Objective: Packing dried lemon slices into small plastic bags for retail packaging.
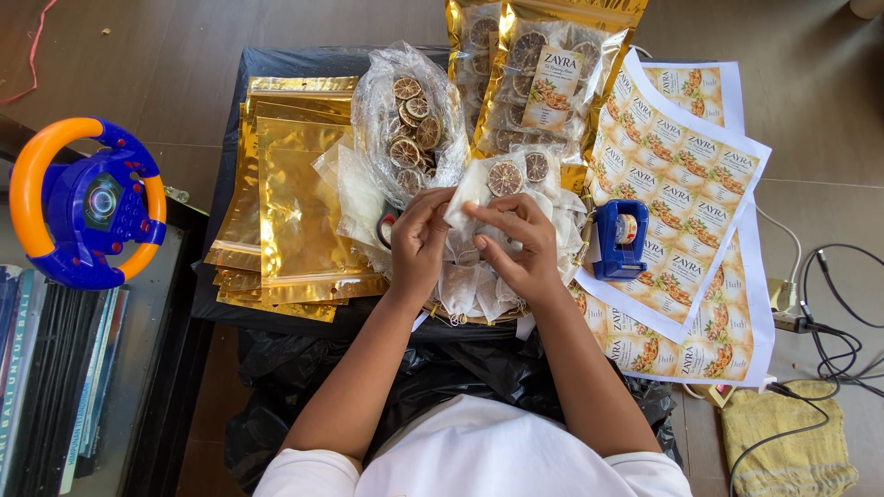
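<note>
Both hands meet at table centre: left hand (419, 235) and right hand (520, 244) each pinch the small white pouch (479, 198), dried citrus slice (504, 179) at its far end, long axis running away from the person.

A home turned small packing station: a low worktop (230, 304) draped in black plastic stands on a tiled floor (810, 110), loaded with gold zip pouches (295, 212), sticker label sheets (681, 184) and a blue tape dispenser (617, 239). A toy steering wheel (87, 202) and stacked books (55, 387) beside it mark domestic surroundings.
</note>
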